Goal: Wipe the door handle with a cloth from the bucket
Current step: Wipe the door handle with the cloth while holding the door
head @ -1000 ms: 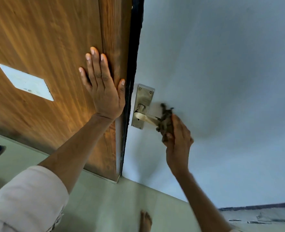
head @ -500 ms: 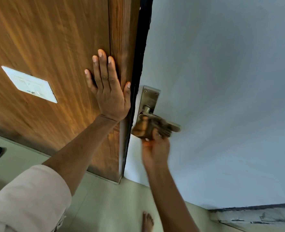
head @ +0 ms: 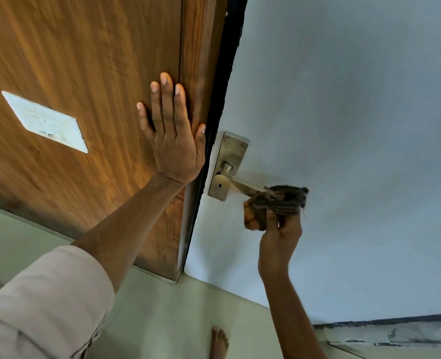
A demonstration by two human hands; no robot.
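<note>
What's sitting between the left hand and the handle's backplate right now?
In the head view, only the black door edge separates the left hand, flat on the wooden panel, from the backplate.

We see open pale door [head: 343, 125] surface above and right of the lever handle [head: 240, 186], free for a hand. The right hand [head: 279, 234] and its cloth [head: 279, 203] cover the lever's tip at centre right. At centre, the left hand [head: 174, 141] lies flat on the wooden panel [head: 71, 60], just beside the backplate [head: 231, 156].
</note>
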